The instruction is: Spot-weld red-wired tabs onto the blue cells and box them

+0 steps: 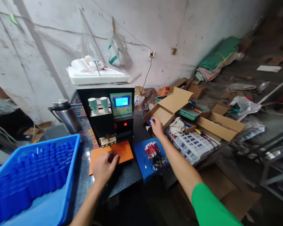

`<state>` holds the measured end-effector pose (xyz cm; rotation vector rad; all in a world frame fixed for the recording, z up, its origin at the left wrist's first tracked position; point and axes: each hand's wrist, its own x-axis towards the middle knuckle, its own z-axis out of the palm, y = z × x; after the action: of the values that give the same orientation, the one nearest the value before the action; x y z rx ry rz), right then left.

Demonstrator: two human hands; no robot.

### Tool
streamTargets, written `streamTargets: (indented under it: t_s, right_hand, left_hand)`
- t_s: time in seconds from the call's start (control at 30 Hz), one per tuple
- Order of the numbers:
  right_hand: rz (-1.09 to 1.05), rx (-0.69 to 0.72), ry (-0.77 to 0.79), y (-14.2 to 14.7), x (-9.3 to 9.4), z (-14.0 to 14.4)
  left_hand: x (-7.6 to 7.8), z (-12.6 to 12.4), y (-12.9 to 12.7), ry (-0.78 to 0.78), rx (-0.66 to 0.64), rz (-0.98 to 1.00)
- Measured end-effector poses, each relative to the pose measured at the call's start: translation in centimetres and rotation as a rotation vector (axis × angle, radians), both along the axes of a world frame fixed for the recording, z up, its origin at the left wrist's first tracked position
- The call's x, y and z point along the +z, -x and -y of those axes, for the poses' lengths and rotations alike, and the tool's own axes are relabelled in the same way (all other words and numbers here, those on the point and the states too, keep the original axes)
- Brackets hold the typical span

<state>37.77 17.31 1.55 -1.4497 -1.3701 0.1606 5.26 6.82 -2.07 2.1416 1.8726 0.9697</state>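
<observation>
My left hand (105, 166) rests on the orange board (124, 152) in front of a black machine (122, 133) with a lit blue screen. Its thumb stands apart from the bent fingers, and no held thing shows. My right hand (157, 127) is stretched out to the right, its fingers closed on a small blue object (151, 121) at the near edge of an open cardboard box (163, 114). What kind of object it is cannot be made out. Below that forearm, a bundle of red and black wires (154, 155) lies on a blue surface (139, 157).
At left stands a blue tray (72, 163) with rows of blue cylindrical packs (42, 166). Behind it are a steel jug (67, 116) and coloured rubber bands (94, 141). A white crate (191, 149), a grey cloth (177, 126) and a long open carton (233, 125) crowd the right.
</observation>
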Motion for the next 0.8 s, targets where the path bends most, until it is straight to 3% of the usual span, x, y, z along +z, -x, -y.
streamTargets:
  t_s: [0.13, 0.37, 0.8]
  right_hand:
    - [0.257, -0.023, 0.129, -3.9, 0.5, -4.7]
    - [0.569, 0.152, 0.450, -5.4, -1.6, -9.0]
    - [0.557, 0.247, 0.463, -6.5, -3.0, -10.8]
  left_hand:
    - [0.1, 0.1, -0.2, 0.006, 0.035, -0.046]
    - [-0.1, 0.0, -0.3, -0.006, 0.034, -0.039]
    - [-0.2, -0.2, -0.5, 0.005, 0.043, -0.064]
